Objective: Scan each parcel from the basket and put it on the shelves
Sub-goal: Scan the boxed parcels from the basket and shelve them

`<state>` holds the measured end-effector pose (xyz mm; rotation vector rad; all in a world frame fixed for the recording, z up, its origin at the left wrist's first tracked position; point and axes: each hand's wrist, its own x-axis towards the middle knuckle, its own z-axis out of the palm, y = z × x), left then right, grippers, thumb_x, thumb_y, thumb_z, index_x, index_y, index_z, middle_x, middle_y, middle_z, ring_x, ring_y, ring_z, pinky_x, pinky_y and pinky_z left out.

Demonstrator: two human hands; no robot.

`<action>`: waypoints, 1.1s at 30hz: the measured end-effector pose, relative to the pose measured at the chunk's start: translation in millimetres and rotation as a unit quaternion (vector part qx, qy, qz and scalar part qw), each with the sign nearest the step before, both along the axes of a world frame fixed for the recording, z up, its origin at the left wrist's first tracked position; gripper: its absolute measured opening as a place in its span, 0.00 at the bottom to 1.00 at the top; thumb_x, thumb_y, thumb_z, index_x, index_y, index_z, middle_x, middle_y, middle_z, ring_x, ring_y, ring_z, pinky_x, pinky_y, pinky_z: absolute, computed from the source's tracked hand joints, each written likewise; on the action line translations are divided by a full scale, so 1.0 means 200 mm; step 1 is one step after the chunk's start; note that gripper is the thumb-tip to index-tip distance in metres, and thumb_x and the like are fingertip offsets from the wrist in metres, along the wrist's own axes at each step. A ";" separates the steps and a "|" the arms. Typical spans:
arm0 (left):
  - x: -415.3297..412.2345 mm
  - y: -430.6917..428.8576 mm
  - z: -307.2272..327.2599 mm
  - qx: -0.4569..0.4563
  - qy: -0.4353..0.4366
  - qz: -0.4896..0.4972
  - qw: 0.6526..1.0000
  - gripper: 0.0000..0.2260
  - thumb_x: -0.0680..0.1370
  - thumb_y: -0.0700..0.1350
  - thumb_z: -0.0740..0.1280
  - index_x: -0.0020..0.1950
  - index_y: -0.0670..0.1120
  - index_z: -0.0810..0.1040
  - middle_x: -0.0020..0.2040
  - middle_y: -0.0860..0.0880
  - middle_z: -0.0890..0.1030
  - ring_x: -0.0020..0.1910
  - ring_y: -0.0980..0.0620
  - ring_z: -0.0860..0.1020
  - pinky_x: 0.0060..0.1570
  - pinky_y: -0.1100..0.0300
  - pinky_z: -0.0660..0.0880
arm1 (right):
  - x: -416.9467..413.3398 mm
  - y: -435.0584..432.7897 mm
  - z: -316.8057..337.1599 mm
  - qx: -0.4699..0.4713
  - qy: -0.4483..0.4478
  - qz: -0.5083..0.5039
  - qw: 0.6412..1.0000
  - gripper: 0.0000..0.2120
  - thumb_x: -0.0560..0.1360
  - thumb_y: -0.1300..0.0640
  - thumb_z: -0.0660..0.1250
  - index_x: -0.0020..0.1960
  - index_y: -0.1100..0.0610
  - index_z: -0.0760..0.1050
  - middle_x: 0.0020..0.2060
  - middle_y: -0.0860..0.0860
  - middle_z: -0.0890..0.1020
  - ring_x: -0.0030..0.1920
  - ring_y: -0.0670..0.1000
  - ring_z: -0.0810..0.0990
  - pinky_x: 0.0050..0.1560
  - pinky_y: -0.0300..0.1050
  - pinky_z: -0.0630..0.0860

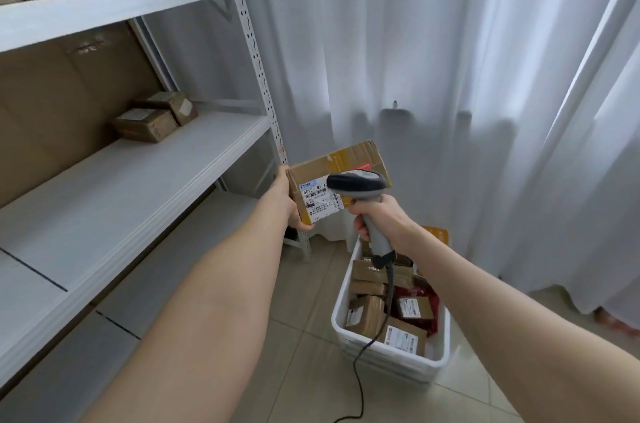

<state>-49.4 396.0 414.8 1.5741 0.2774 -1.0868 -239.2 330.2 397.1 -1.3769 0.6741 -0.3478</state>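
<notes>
Cardboard parcel (346,159), long axis left to right, was held up beyond the basket (388,363), left end grasped by the left hand (289,206), label (318,202) faced by the barcode scanner (356,182) gripped just beside it in the right hand (381,218).

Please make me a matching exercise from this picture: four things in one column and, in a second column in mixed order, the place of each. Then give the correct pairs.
Things
1. brown cardboard parcel with a white label
2. grey handheld barcode scanner
3. white plastic basket
4. two small brown taped parcels

Places
A. on the tiled floor, holding more parcels
B. gripped by the right hand
C. on the middle white shelf
D. held by the left hand

Pairs: 1-D, 2-B, 3-A, 4-C
</notes>
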 end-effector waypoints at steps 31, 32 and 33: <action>0.53 0.27 0.09 -0.062 0.017 0.072 0.995 0.30 0.72 0.69 0.56 0.54 0.44 0.76 0.48 0.37 0.80 0.47 0.34 0.76 0.44 0.31 0.71 | 0.42 0.23 0.19 -0.113 0.056 0.042 0.991 0.06 0.73 0.64 0.65 0.37 0.62 0.74 0.28 0.55 0.75 0.24 0.48 0.70 0.28 0.40 0.71; 0.56 0.28 0.09 -0.063 0.010 0.076 0.995 0.30 0.73 0.69 0.56 0.56 0.45 0.76 0.49 0.37 0.81 0.47 0.34 0.76 0.41 0.30 0.72 | 0.46 0.25 0.20 -0.112 0.055 0.044 0.991 0.06 0.73 0.65 0.65 0.37 0.62 0.74 0.28 0.55 0.75 0.24 0.49 0.70 0.28 0.40 0.71; 0.60 0.29 0.10 -0.063 0.002 0.081 0.995 0.29 0.73 0.68 0.56 0.58 0.46 0.76 0.49 0.37 0.81 0.47 0.34 0.76 0.40 0.30 0.72 | 0.49 0.26 0.21 -0.111 0.051 0.046 0.991 0.06 0.73 0.65 0.65 0.37 0.63 0.74 0.28 0.56 0.74 0.25 0.49 0.69 0.28 0.41 0.70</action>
